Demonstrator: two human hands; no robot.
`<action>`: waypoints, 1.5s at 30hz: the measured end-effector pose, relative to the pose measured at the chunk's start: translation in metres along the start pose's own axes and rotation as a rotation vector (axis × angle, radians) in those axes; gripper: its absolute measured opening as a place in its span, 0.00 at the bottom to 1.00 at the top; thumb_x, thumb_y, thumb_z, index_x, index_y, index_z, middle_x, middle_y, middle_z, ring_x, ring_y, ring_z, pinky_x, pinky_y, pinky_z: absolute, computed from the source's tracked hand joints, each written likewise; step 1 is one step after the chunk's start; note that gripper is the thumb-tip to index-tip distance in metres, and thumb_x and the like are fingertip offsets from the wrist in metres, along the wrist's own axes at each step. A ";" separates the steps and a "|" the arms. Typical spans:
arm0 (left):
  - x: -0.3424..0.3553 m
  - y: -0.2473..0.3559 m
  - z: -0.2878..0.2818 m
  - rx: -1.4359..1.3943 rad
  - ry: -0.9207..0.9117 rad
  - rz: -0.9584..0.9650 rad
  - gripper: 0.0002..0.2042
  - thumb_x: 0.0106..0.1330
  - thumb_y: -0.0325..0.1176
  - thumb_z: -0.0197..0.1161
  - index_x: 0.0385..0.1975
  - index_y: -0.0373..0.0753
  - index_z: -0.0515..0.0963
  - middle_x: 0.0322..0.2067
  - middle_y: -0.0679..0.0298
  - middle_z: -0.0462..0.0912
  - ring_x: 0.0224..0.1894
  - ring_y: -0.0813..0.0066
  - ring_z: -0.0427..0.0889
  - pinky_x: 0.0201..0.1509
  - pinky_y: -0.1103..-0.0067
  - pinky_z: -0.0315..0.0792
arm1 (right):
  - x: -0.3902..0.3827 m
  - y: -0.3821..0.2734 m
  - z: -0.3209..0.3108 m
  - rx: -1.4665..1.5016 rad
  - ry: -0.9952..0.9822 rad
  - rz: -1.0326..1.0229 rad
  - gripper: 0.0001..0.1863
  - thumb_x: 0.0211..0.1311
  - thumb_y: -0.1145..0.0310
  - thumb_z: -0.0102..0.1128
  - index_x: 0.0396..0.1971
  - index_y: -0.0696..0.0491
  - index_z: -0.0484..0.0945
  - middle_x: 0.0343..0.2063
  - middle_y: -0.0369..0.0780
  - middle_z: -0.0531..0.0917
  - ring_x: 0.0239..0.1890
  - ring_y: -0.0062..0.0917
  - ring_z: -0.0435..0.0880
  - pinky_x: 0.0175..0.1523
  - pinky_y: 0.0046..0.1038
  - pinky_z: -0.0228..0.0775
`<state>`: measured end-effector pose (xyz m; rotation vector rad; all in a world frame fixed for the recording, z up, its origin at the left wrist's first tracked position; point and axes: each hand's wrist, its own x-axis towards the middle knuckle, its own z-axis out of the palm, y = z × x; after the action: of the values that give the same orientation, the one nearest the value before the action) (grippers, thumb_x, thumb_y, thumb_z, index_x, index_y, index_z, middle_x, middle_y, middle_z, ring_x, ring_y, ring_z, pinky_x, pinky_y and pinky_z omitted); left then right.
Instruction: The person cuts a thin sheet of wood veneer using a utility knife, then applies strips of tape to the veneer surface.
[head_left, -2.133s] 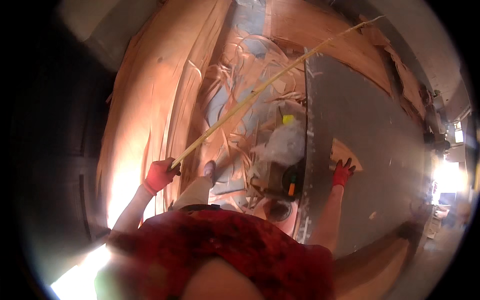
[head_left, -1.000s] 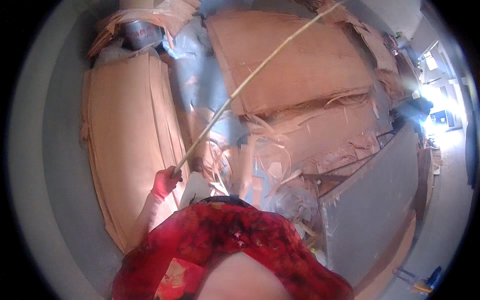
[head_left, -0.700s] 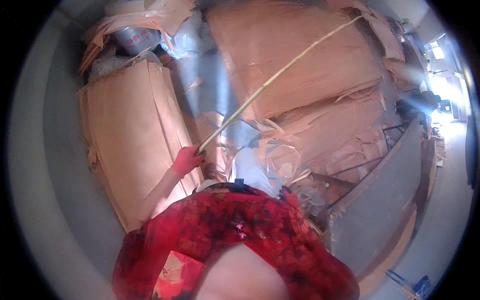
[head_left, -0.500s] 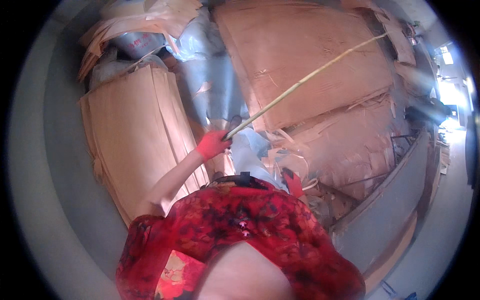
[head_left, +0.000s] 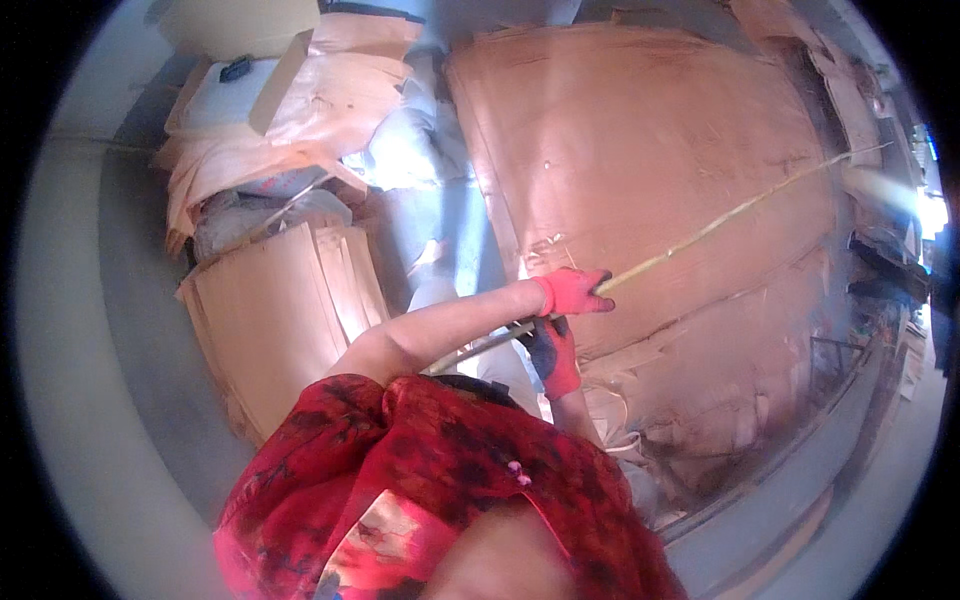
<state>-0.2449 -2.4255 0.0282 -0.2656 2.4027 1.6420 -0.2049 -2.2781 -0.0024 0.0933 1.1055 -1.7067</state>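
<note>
A long, thin, yellowish stick (head_left: 700, 235) slants across in front of me, its far tip reaching to the upper right over the large stack of brown veneer-like sheets (head_left: 640, 130). My left hand (head_left: 576, 291), in a red glove, is closed around the stick. Just below it, my right hand (head_left: 556, 358), gloved in red with a dark palm, is also closed on the stick, nearer its lower end. That lower end passes under my left forearm and comes out close to my waist.
A second stack of sheets (head_left: 275, 310) stands on the left. Beyond it, ragged sheets cover a bundle, with an open carton (head_left: 278, 85) on top. Torn sheet edges (head_left: 700, 400) lie at the right, beside a long grey board (head_left: 770, 490).
My left hand has moved right with the stick, whose tip swung right and lower. My right hand has come up from my side and taken hold of the stick. The view has shifted.
</note>
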 end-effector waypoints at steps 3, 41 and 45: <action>0.043 -0.064 -0.036 -0.151 0.082 0.012 0.38 0.69 0.59 0.57 0.70 0.37 0.61 0.55 0.43 0.79 0.57 0.49 0.80 0.61 0.65 0.72 | 0.056 -0.008 -0.006 0.223 0.063 -0.078 0.16 0.73 0.62 0.57 0.56 0.49 0.70 0.36 0.35 0.76 0.41 0.31 0.80 0.56 0.49 0.77; 0.348 -0.543 -0.190 -0.790 0.923 -0.915 0.32 0.61 0.36 0.60 0.66 0.32 0.65 0.63 0.43 0.72 0.65 0.51 0.73 0.68 0.67 0.68 | 0.336 0.029 -0.063 0.540 0.681 -0.043 0.24 0.73 0.61 0.56 0.65 0.52 0.67 0.30 0.33 0.76 0.29 0.24 0.77 0.39 0.40 0.77; 0.364 -0.567 -0.252 -0.084 1.090 -0.749 0.39 0.57 0.35 0.65 0.69 0.28 0.59 0.65 0.42 0.69 0.69 0.47 0.66 0.74 0.67 0.59 | 0.332 0.026 -0.058 0.504 0.765 -0.007 0.23 0.75 0.66 0.49 0.65 0.57 0.65 0.31 0.35 0.74 0.31 0.24 0.71 0.44 0.39 0.67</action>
<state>-0.4607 -2.8733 -0.4911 -2.2142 2.2291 1.3398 -0.3577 -2.4751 -0.2312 1.1341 1.1616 -1.9752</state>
